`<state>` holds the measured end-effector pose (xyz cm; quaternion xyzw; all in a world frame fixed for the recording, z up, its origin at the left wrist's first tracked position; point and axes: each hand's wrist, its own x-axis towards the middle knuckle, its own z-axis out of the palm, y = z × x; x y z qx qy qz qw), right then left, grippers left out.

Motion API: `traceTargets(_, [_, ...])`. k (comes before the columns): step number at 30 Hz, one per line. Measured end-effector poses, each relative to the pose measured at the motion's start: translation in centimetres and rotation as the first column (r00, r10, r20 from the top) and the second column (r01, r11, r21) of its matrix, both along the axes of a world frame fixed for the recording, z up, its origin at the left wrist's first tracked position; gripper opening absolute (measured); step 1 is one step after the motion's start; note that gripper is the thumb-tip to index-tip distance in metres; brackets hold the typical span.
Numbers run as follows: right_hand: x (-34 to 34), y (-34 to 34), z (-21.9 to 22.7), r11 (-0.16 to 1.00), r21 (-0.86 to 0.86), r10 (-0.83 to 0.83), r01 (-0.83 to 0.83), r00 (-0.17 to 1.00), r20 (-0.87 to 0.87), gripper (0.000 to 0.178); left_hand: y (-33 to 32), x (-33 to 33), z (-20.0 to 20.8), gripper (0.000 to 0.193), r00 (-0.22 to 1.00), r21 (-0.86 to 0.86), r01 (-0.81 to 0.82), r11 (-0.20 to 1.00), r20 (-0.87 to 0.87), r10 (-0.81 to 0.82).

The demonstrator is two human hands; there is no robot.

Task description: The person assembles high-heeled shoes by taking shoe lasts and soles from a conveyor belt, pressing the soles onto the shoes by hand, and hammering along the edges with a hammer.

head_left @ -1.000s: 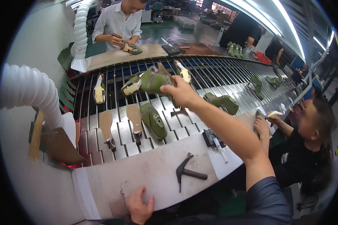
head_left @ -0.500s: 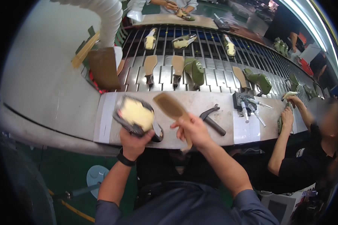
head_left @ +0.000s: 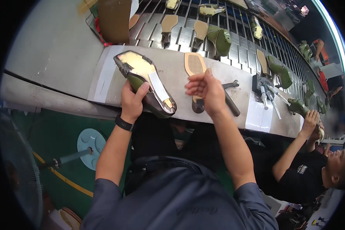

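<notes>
Head camera: from my distant seat I have the shoe (head_left: 145, 76) and the tan sole (head_left: 195, 63) side by side at the bench (head_left: 168, 57), and how they lie to each other is what I watch. The sole seems to rest on the bench just right of the shoe, a gap between them, its long axis running away from me, rounded toe end far, dark heel end near. The shoe slants across that line, toe to the far left, heel to the near right. My right hand (head_left: 211, 92) is the nearer one to the sole: its fingers reach leftward over the sole's middle, loosely bent, thumb raised apart, gripping nothing that I can see; whether a fingertip touches the sole I cannot tell. My left hand (head_left: 132, 100) clasps the shoe by its middle, bottom turned up, thumb along the green side. That bottom looks pale cream toward the toe, with a white strip down the narrow waist and a small golden patch at the heel, inside a dark rim. A hammer (head_left: 232, 105) lies just right of my right hand, handle toward me
</notes>
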<state>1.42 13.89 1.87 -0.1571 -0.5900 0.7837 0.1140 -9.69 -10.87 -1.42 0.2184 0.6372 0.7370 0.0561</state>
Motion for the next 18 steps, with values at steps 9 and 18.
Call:
traceTargets(9, [1.1, -3.3, -1.1, 0.952, 0.153, -0.276, 0.267, 0.960, 0.043, 0.059, -0.9, 0.1, -0.5, 0.046, 0.992, 0.095, 0.073, 0.993, 0.092, -0.081])
traceTargets(18, [1.3, -3.0, -1.7, 0.963, 0.122, -0.242, 0.239, 0.970, 0.011, 0.038, -1.6, -0.2, -0.5, 0.049, 0.980, 0.093, 0.166, 0.982, 0.100, -0.175])
